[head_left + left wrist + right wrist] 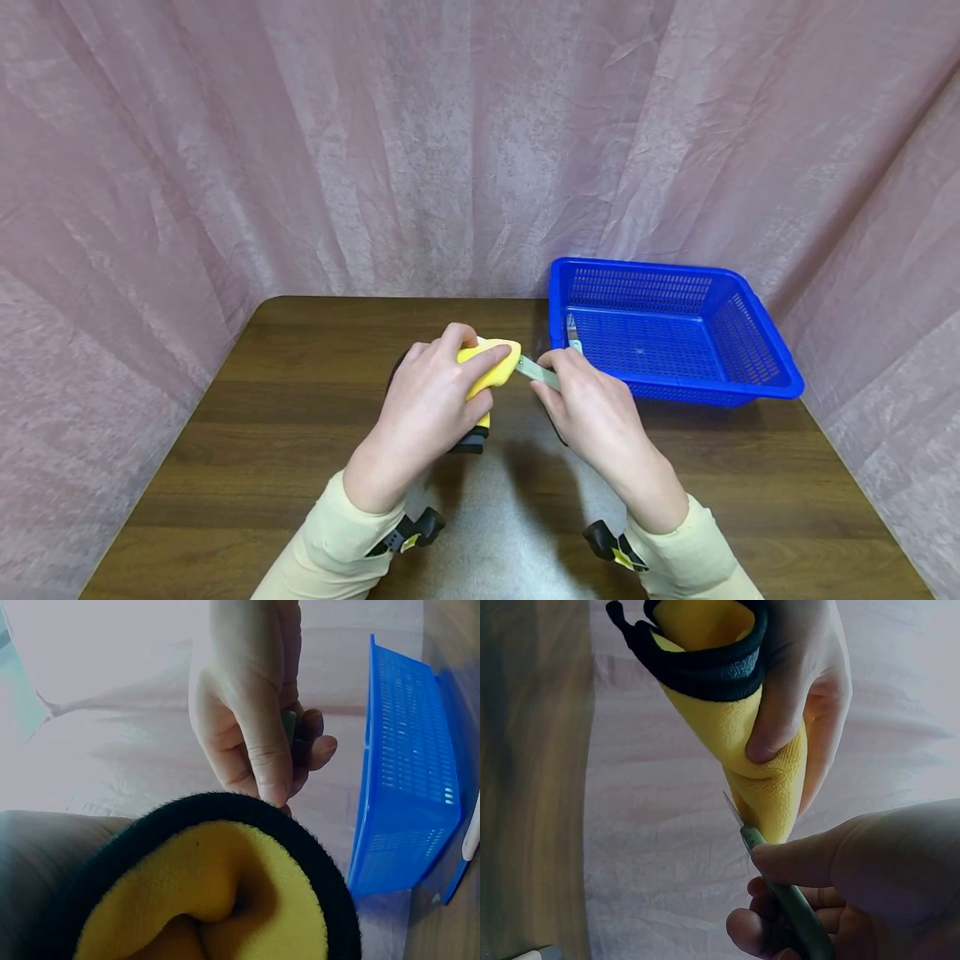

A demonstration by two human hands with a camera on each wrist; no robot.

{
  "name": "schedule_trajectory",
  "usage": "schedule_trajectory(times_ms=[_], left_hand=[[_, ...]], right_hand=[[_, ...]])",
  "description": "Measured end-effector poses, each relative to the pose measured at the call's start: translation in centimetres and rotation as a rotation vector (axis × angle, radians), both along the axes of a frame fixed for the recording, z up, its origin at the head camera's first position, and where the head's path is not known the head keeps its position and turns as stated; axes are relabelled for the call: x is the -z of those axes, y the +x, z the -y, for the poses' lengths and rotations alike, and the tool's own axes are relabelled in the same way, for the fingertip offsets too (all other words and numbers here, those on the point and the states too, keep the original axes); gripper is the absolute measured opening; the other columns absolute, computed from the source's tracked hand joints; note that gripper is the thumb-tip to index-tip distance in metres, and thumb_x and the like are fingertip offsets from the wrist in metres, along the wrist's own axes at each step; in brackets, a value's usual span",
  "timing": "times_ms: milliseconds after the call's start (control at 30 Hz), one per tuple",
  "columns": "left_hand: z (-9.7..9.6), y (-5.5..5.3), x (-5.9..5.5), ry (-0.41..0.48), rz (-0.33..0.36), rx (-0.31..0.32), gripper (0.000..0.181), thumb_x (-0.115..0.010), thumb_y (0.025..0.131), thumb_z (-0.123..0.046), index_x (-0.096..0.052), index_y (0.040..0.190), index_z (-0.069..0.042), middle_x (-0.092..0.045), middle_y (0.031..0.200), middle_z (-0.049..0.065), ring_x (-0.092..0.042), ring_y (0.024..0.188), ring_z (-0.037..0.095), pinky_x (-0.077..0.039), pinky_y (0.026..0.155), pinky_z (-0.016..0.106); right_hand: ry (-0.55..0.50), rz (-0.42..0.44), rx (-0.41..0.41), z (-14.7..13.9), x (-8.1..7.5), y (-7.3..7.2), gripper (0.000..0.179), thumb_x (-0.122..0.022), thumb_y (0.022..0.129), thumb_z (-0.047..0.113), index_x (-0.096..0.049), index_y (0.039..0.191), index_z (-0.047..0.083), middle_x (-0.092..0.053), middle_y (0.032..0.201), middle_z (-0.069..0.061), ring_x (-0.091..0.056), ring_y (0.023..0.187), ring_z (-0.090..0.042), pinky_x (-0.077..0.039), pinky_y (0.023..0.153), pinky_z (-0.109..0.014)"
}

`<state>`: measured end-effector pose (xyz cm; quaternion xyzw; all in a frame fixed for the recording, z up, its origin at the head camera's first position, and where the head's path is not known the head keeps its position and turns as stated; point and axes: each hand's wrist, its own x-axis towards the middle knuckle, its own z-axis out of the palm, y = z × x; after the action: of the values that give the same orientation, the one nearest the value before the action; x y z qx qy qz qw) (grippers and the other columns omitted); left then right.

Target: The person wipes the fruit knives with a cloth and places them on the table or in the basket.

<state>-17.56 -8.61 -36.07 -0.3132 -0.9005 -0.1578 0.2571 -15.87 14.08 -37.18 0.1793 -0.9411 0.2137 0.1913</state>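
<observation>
My left hand grips a yellow cloth with a black border, folded around the blade end of a small knife. The right hand holds the knife's pale green handle, its thumb lying along it. In the right wrist view, a narrow bit of the blade shows beside the cloth; the cloth covers the rest. The left wrist view looks into the cloth's rolled opening, with the right hand beyond it.
A blue plastic basket stands at the table's back right, beside my right hand. Inside, at its left, lies a metal utensil with a pale handle. A white-handled item lies on the wooden table. Pink curtains hang behind.
</observation>
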Motion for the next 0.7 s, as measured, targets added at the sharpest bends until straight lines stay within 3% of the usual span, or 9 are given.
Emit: schedule_trajectory(times_ms=[700], left_hand=[[0.07,-0.03,0.1,-0.014,-0.005,-0.016,0.055,-0.088,0.083,-0.012,-0.08,0.136,-0.021,-0.066,0.12,0.013,-0.072,0.093,0.028,-0.054,0.076,0.046]], right_hand=[[0.002,-0.037,-0.016,-0.03,0.16,0.04,0.02,-0.084,0.099,0.014,-0.073,0.113,0.006,-0.067,0.092,-0.004,-0.062,0.069,-0.023,-0.051,0.056,-0.043]])
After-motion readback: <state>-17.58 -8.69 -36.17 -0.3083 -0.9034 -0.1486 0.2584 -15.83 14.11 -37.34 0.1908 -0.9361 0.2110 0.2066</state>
